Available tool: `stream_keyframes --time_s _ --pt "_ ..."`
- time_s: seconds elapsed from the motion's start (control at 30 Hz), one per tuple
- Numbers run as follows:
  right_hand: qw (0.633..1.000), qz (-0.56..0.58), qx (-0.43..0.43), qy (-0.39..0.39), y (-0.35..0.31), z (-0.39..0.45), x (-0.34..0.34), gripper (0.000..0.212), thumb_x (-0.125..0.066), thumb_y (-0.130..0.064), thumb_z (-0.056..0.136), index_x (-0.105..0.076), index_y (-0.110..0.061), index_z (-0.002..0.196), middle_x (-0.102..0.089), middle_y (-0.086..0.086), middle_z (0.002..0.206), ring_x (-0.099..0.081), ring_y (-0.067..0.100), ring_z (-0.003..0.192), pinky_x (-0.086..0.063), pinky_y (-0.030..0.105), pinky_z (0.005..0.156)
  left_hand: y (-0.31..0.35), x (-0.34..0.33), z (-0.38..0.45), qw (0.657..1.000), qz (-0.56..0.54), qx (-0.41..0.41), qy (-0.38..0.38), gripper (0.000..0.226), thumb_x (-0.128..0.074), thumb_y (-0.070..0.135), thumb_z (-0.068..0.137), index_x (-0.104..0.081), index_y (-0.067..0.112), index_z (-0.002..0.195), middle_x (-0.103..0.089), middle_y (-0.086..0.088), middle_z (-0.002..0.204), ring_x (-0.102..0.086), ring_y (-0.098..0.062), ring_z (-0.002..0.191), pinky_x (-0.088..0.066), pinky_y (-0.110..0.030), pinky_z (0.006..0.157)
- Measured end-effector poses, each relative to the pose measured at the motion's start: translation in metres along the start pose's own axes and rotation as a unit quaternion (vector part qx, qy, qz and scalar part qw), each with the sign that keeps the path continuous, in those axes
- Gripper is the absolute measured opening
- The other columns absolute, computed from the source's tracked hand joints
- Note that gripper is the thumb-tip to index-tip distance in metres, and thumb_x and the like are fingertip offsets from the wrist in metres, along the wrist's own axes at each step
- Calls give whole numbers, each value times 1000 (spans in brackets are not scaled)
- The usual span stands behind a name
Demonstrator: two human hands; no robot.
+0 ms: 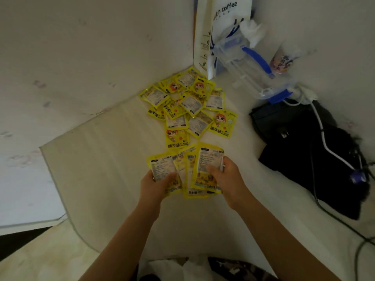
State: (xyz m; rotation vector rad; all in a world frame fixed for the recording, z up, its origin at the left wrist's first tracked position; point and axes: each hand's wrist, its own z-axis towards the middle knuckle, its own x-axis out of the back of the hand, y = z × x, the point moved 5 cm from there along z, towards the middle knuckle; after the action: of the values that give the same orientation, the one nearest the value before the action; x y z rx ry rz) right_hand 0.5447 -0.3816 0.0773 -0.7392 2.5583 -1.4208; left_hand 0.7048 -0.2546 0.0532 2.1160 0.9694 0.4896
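Several yellow sachets with a cartoon figure lie in a loose pile (pixel 188 104) on a pale mat (pixel 105 169), near the corner of two white walls. In front of the pile I hold a fan of the same sachets (pixel 189 175) in both hands. My left hand (pixel 156 184) grips the left sachets, thumb on top. My right hand (pixel 225 177) grips the right sachet (pixel 209 165), thumb across its printed back. Most held sachets show their printed backs.
A white coffee paper bag (pixel 223 21) stands in the corner. A clear plastic container with blue clips (pixel 249 67) and a printed cup (pixel 284 59) lie beside it. Black clothing with cables (pixel 308 151) covers the right side. The mat's edge runs at left.
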Motion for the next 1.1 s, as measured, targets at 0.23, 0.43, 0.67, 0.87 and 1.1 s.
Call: stream_keyframes --time_s 0.23,0.43,0.67,0.87,1.1 --pt "998 23 -10 62 38 -54 -18 27 -56 -11 94 -56 -14 120 -66 6 116 -65 22 102 -55 43 90 -18 38 -16 996 63 -29 -54 24 -75 7 78 -68 20 96 -74 -9 94 -72 -26 84 -59 -41 74" --pt "982 108 -38 151 87 -113 -51 23 -57 -13 94 -59 -13 117 -68 8 111 -68 28 99 -56 50 86 -34 78 -28 986 109 -33 -121 22 -74 8 80 -66 19 97 -73 -8 96 -71 -25 85 -59 -41 74" --pt "953 165 -48 250 126 -188 -54 23 -59 -12 91 -58 -13 114 -68 7 108 -68 24 98 -58 44 83 -51 87 -67 960 187 -53 -202 21 -74 8 80 -66 21 94 -73 -6 95 -71 -22 85 -58 -37 72" --pt "918 224 -51 324 168 -256 -41 26 -56 -3 91 -58 -11 116 -70 8 106 -69 22 94 -58 36 78 -76 64 -110 916 268 -87 -284 26 -75 8 79 -67 21 100 -72 5 91 -69 -9 81 -51 -23 63" --pt "868 279 -72 404 227 -344 -30 20 -56 -3 91 -59 -7 111 -70 8 98 -68 19 81 -59 31 68 -132 50 -170 859 352 -97 -358 31 -78 12 75 -67 19 103 -73 3 95 -69 -11 84 -52 -27 69"
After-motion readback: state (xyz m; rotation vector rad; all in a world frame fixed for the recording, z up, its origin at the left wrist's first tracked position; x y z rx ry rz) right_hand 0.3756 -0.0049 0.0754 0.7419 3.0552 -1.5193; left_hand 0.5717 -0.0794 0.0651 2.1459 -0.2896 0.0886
